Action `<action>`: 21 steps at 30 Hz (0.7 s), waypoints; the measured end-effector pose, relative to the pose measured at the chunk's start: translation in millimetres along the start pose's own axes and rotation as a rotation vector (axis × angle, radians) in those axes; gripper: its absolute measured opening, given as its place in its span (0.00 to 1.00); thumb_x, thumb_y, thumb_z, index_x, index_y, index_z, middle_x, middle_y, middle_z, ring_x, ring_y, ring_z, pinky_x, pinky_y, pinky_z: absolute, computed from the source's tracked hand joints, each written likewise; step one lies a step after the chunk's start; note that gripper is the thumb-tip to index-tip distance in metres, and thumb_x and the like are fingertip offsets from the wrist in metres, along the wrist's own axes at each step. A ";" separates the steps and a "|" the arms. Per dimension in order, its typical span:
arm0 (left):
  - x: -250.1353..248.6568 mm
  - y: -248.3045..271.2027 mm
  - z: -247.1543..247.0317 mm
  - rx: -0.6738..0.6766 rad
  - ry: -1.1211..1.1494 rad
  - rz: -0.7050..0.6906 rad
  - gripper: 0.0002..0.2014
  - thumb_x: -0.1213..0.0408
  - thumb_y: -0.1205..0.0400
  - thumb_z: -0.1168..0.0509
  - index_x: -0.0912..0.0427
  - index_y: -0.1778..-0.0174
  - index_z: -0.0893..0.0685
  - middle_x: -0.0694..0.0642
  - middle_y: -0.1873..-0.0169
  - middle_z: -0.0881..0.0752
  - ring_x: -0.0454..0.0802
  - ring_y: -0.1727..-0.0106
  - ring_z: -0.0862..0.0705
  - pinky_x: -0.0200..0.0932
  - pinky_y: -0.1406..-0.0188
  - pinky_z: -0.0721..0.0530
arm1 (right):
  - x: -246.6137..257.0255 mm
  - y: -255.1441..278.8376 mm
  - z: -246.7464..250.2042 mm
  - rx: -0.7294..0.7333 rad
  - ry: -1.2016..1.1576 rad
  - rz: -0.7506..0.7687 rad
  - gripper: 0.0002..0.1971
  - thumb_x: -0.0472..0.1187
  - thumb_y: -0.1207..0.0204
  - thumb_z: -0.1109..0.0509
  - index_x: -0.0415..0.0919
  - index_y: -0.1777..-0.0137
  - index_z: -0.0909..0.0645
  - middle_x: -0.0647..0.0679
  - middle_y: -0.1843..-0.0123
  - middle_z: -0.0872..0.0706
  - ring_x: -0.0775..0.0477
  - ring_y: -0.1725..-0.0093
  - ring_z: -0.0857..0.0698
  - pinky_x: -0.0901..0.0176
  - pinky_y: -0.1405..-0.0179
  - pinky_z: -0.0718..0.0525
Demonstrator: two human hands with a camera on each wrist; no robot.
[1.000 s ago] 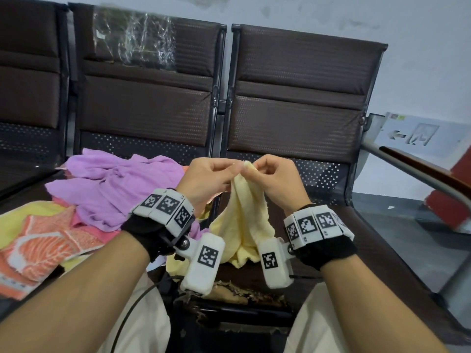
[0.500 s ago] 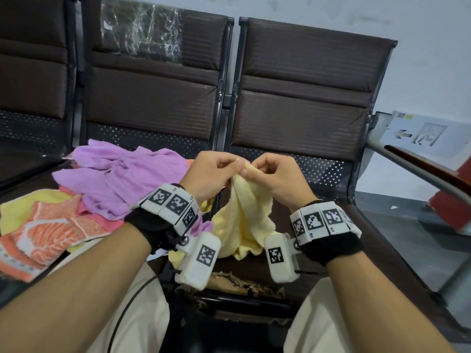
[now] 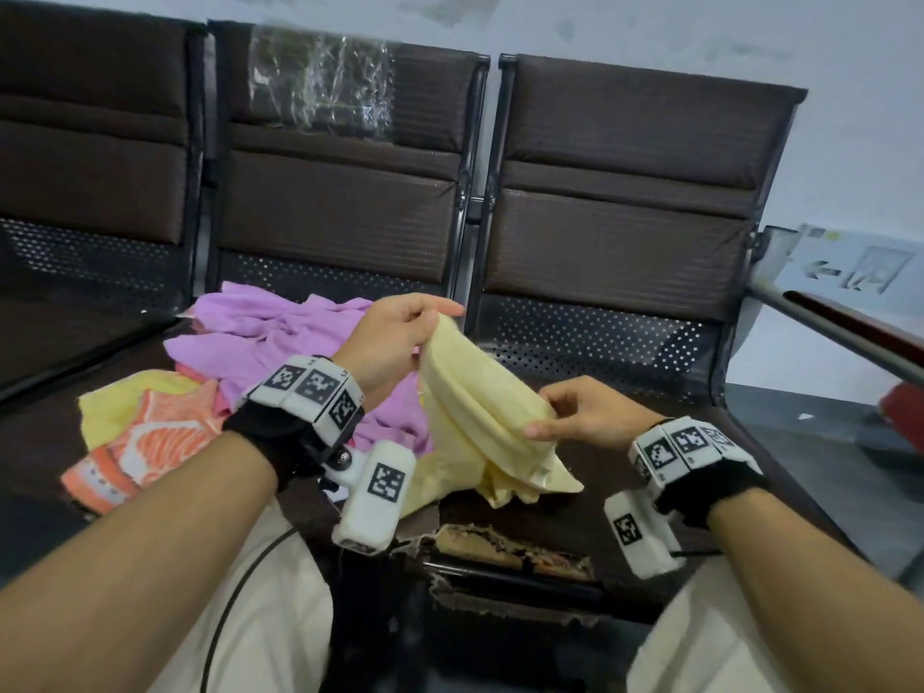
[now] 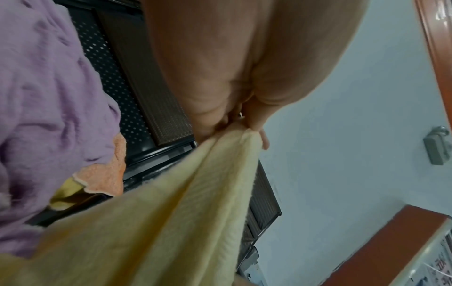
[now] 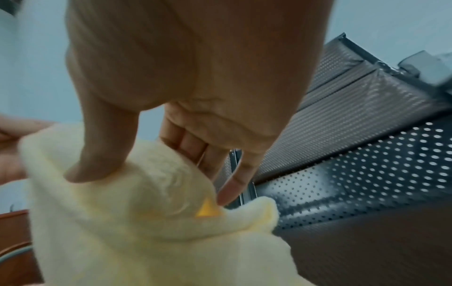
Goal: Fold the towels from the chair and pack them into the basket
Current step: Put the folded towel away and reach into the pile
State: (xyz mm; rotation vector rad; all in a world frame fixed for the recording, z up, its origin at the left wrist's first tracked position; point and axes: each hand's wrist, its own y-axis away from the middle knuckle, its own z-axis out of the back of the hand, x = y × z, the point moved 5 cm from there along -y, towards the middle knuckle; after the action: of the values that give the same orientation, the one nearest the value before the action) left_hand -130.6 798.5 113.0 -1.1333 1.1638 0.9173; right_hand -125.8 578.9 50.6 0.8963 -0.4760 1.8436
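One bunched pale-yellow towel [image 3: 480, 412]

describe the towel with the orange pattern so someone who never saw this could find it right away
Start at the row of dark brown chairs against the wall and look at the pile on the middle seat, left of the person's left hand. Nearest the front edge, below the purple towel, lies the patterned towel. Unlike the plain purple and pale yellow ones, it has orange and white stripes.
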 end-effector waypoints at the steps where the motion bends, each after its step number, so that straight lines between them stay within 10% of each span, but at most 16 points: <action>1: 0.8 1.6 3.3 -0.018 0.001 0.018 0.15 0.74 0.13 0.50 0.58 0.53 0.18 0.67 0.54 0.20 0.58 0.54 0.24 0.54 0.52 0.26 | -6.4 1.2 -2.2 0.020 0.015 -0.019 0.28 0.60 0.41 0.21 0.32 0.60 0.17 0.43 0.65 0.20 0.46 0.62 0.23 0.50 0.57 0.27; 4: 3.3 5.5 14.8 -0.115 -0.008 0.060 0.15 0.77 0.15 0.50 0.58 0.54 0.19 0.58 0.68 0.21 0.42 0.73 0.21 0.34 0.71 0.24 | -23.6 5.8 -7.2 0.094 0.297 -0.084 0.12 0.59 0.33 0.23 0.51 0.60 0.12 0.52 0.64 0.12 0.54 0.62 0.15 0.53 0.58 0.19; 10: 0.7 3.9 33.2 -0.300 -0.032 0.063 0.18 0.81 0.20 0.54 0.60 0.59 0.21 0.46 0.89 0.22 0.36 0.87 0.25 0.26 0.87 0.32 | -40.4 18.4 -2.1 0.148 0.715 -0.239 0.11 0.53 0.21 0.34 0.47 0.53 0.16 0.52 0.58 0.14 0.50 0.56 0.16 0.54 0.53 0.21; 15: 7.6 -4.0 53.7 -0.514 -0.187 0.060 0.20 0.80 0.23 0.54 0.58 0.59 0.18 0.51 0.74 0.23 0.37 0.81 0.25 0.27 0.86 0.34 | -45.9 33.4 14.7 0.058 0.482 -0.288 0.09 0.56 0.23 0.31 0.53 0.56 0.16 0.54 0.49 0.15 0.53 0.52 0.17 0.54 0.47 0.20; 21: 19.3 -7.0 61.2 -0.626 -0.347 0.067 0.18 0.79 0.22 0.52 0.56 0.52 0.19 0.54 0.57 0.20 0.49 0.59 0.24 0.37 0.63 0.30 | -69.4 47.9 13.5 0.078 0.778 -0.473 0.20 0.61 0.22 0.36 0.46 0.43 0.16 0.52 0.40 0.18 0.46 0.41 0.20 0.46 0.38 0.21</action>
State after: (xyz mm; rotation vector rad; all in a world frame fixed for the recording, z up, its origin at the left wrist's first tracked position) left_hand -107.3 856.4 96.7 -1.3558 0.6410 1.5259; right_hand -147.7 507.0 10.0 0.2467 0.2762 1.6086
